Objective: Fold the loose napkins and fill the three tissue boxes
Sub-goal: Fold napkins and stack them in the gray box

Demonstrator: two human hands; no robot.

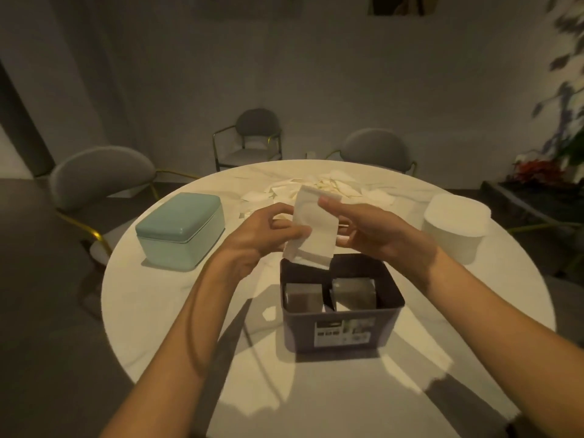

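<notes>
On the round tabletop [177,298] a lidded mint-green box [180,230] sits at the left. The left hand [264,230] pinches a folded white napkin [311,230] at its lower left edge; the right hand [363,229] pinches its upper right corner. The napkin hangs between both hands, above the open dark box [341,317] holding what look like 2 folded stacks. A white box [455,230] sits at right.

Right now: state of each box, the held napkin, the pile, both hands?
Dark box: open, two folded stacks inside.
Teal box: lid on.
White box: lid on.
Napkin: folded, held above the dark box.
Loose napkins: unfolded pile.
Left hand: pinches the napkin.
Right hand: grips the napkin.
</notes>
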